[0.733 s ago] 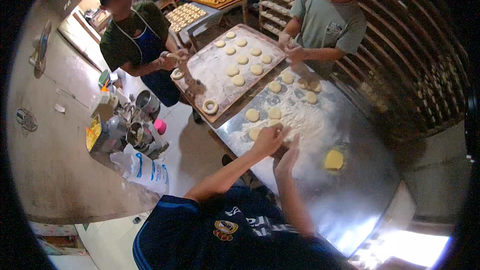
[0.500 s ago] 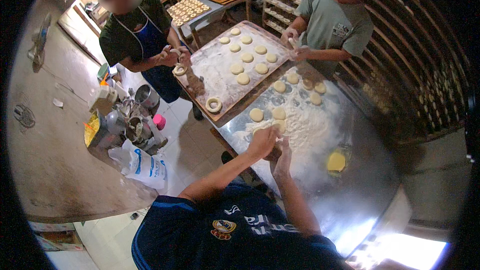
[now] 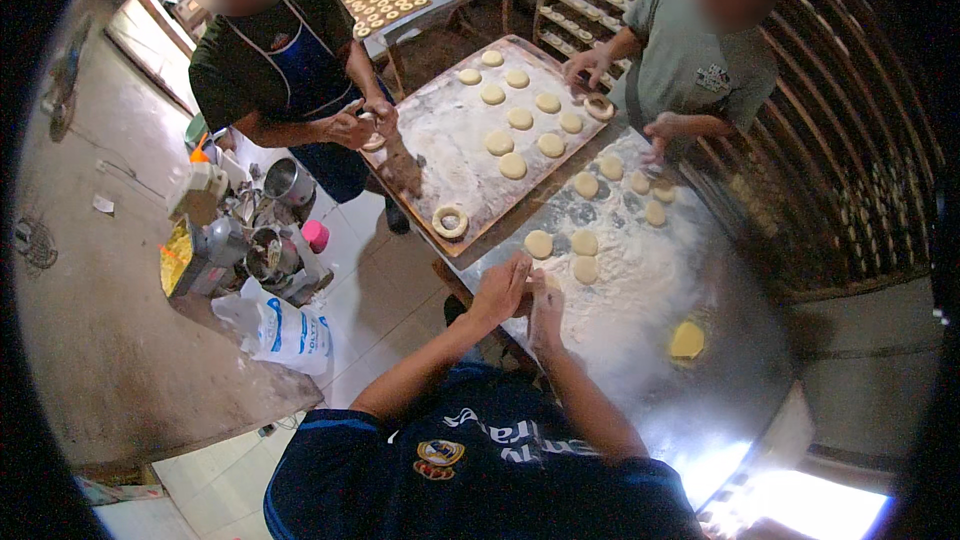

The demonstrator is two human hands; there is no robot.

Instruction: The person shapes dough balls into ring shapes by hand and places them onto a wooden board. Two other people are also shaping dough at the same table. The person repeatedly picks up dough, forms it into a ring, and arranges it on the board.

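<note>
My left hand [image 3: 500, 289] and my right hand [image 3: 546, 302] are pressed together over the near edge of the floured steel table [image 3: 735, 390], with a piece of dough mostly hidden between the palms. Just beyond them lie three flat dough rounds [image 3: 584, 243] in the flour. A yellow scraper [image 3: 687, 340] rests on the table to my right.
A floured wooden board [image 3: 440, 120] holds several dough rounds and a dough ring [image 3: 450, 221]. One person in an apron stands at its left, another person at the far right touches a ring [image 3: 600, 106]. Metal pots [image 3: 268, 252] and a flour sack [image 3: 285, 333] sit on the floor at left.
My two hands have come closer together and drawn slightly back toward me along the table edge. The person on the left has shifted their hands by the board's edge.
</note>
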